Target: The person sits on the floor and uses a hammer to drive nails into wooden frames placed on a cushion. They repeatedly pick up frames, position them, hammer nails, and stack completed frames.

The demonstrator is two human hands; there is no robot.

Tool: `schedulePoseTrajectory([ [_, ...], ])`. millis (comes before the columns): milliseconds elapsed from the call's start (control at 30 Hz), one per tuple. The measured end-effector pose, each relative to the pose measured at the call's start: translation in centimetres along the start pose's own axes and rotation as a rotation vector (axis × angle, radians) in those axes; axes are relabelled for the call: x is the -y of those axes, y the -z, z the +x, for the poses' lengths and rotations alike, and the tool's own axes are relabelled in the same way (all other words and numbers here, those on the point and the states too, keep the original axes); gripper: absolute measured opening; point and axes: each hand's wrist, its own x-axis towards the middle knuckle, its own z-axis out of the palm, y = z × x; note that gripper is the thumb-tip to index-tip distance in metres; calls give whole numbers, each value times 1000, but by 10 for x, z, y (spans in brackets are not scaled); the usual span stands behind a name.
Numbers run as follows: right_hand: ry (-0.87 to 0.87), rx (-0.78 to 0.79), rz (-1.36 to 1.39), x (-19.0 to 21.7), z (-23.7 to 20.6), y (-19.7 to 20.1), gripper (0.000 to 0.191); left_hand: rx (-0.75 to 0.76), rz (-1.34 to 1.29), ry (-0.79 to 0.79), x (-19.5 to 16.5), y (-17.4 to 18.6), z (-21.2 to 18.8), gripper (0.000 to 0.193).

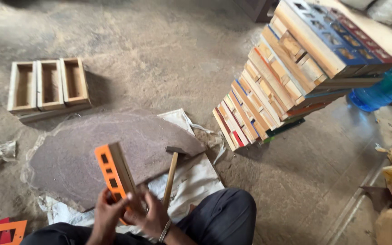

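I grip the orange-faced wooden frame (pixel 114 174) at its lower end with both hands: my left hand (pixel 106 213) is wrapped round the near edge, and my right hand (pixel 149 217) is closed on the opposite side, so the piece stands tilted on end above my lap with its cut-out face turned left, where I can see it. The hammer (pixel 171 174) lies just beside my right hand, head resting on the flat stone slab (pixel 91 149) and handle pointing back toward me, within easy reach. The slab sits on white sacking (pixel 191 181) directly in front of my knees, giving a hard, level surface. To the left, well apart, a bare wooden three-compartment box (pixel 48 86) rests on the floor with its open side up. To the right, a tall stack of finished frames (pixel 291 68) leans, painted faces showing. More orange and red cut-out panels (pixel 3 232) lie at my left knee.
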Motion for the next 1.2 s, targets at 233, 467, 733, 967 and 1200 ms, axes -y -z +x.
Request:
schedulePoseTrajectory([
  [233,-188,265,406,17,-9,13,83,236,-440,233,37,33,3,56],
  [467,366,140,-539,-16,-28,-5,52,106,-472,314,21,32,11,53],
  [733,911,14,-921,12,-7,-2,20,196,-805,432,12,38,4,69],
  [967,852,-183,-704,156,102,122,23,82,-633,333,20,41,26,60],
  [1200,755,-775,-1243,276,220,349,71,5,-499,367,21,24,30,40],
])
